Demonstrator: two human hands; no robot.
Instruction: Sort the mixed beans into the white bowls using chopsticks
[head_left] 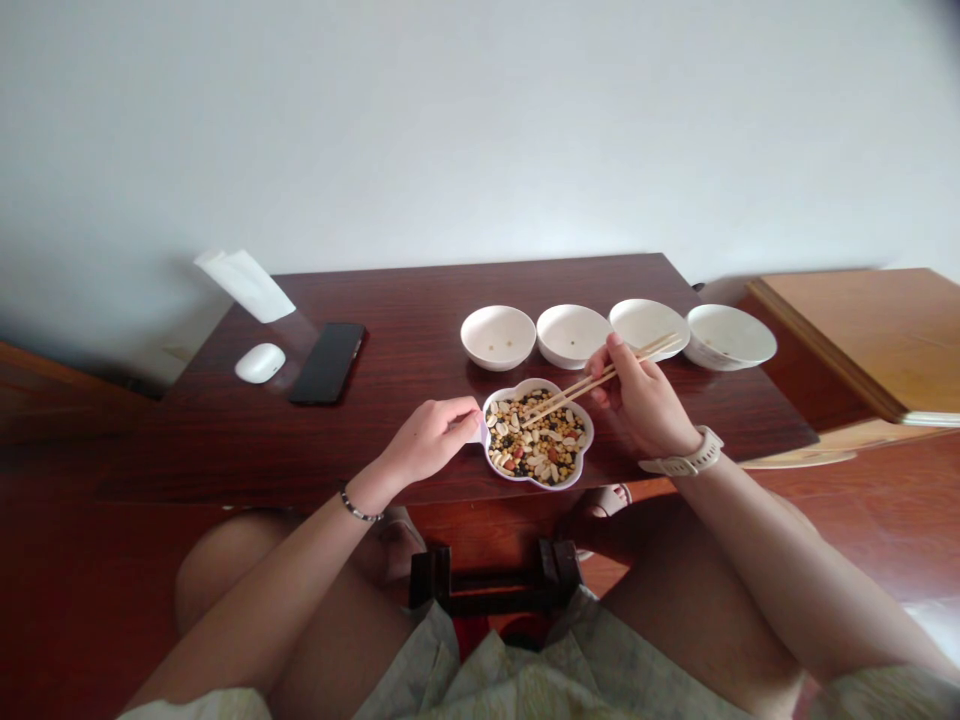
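A flower-shaped white dish [589, 440] with a short handle lies near the table's front edge, filled with mixed beans, corn-coloured grains and peanuts [536, 440]. My left hand [431, 437] pinches its handle. In my right hand [637, 395] is a pair of wooden chopsticks [574, 389], their tips down among the peanuts and beans. Behind the dish stand several white bowls in a row. The leftmost bowl [497, 325] and the second bowl [574, 325] hold a few small pieces. The third bowl [649, 318] is partly behind the chopsticks; the rightmost bowl [731, 325] also has small bits inside.
A black phone [328, 363] and a white earbud case [260, 363] lie on the left of the dark wooden table [405, 310]. White tissue [247, 285] sits at its back left corner. A lighter wooden cabinet [862, 320] adjoins on the right; the wall rises behind.
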